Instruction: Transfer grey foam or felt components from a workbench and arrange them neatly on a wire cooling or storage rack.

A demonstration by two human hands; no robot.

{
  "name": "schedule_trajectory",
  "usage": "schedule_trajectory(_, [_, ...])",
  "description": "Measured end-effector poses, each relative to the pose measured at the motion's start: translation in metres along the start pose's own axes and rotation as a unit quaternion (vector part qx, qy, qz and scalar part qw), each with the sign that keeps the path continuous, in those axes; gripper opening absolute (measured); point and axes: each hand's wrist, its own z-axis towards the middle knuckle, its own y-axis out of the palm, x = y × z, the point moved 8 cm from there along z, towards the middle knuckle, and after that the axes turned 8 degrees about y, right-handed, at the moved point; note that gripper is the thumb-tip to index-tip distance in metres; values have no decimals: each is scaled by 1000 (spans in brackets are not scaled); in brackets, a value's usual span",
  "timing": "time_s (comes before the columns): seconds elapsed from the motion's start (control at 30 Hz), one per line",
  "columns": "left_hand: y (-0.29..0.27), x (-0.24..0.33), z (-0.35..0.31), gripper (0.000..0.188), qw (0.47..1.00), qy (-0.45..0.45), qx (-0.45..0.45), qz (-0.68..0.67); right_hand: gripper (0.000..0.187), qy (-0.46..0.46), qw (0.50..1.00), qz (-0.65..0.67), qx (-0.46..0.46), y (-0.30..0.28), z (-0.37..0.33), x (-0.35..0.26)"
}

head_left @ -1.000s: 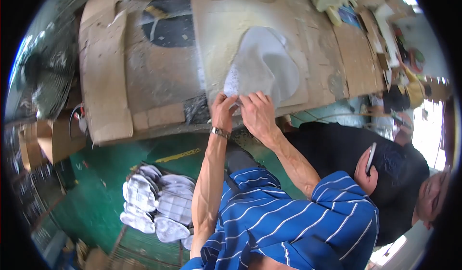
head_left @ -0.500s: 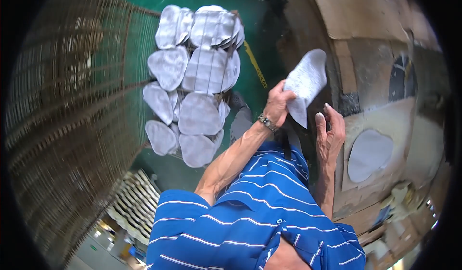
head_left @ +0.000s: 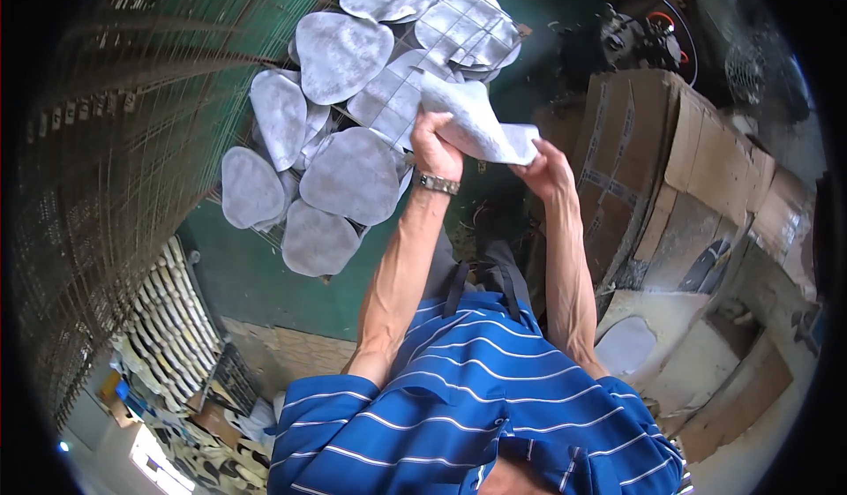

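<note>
We were in a workshop or small factory, judging by the many matching rounded grey-white pads (head_left: 342, 56) spread in overlapping batches beside a tall wire rack (head_left: 154, 111). We also saw a green-coated floor (head_left: 256, 285), a bench (head_left: 678, 228) clad in worn, taped cardboard (head_left: 728, 146), and a caged fan (head_left: 746, 67) near its far end.

No word, label, number or sign can be read. To the right of the right hand's grip (head_left: 549, 173), the tape (head_left: 610, 184) on a brown cardboard box (head_left: 628, 133) carries small dark marks that may be print, too small and blurred to make out. Just below the left hand's grip (head_left: 436, 149), the metal wristband (head_left: 438, 183) is too small to tell whether anything is marked on it.
</note>
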Motion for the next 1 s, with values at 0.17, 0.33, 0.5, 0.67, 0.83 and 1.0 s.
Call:
schedule_trajectory(0.17, [-43,55,55,52,992,102,32,-60,27,-67,997,-48,-9,80,73,-48])
schedule_trajectory(0.33, [-128,51,81,66,978,150,53,-132,30,-99,979,-156,-89,129,134,-54])
schedule_trajectory(0.5, [-262,-84,88,56,969,28,189,-156,31,-59,973,-223,-12,54,247,-27])
schedule_trajectory(0.67, [-354,-218,81,45,905,-209,342,-139,56,28,946,-286,148,-40,342,9])
schedule_trajectory(0.83, [-371,-222,90,47,910,-159,321,-209,61,-90,874,-429,211,-61,345,-7])
schedule_trajectory(1.0, [-369,-211,92,93,942,-165,232,-178,54,-123,825,-477,278,-69,308,-6])
